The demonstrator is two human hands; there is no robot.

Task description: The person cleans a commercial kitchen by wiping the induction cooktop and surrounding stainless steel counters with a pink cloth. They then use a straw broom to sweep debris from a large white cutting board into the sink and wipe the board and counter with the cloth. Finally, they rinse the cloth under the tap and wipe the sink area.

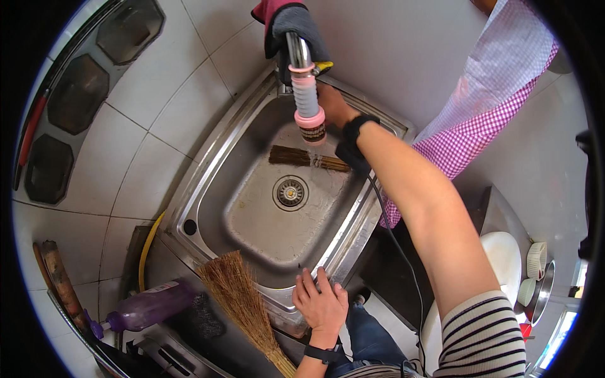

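Observation:
Water runs from the faucet's pink and white flexible spout [307, 101] into the stainless steel sink [255, 198]. My right hand [334, 107] reaches behind the spout near the faucet's base; its fingers are partly hidden, so its hold cannot be told. A dark bristle brush [290, 155] lies in the basin, above the drain strainer [290, 193], with water falling on it. My left hand [321, 302] rests with fingers apart on the sink's near rim. Left of it, a straw whisk broom [241, 297] leans across the rim's near corner.
A grey and red cloth [295, 23] drapes over the faucet. A purple bottle [151, 304] lies at the lower left near a yellow hose [149, 250]. A checked cloth [477, 123] hangs at right, above white dishes [502, 260]. A black cable [401, 250] trails from my right wrist.

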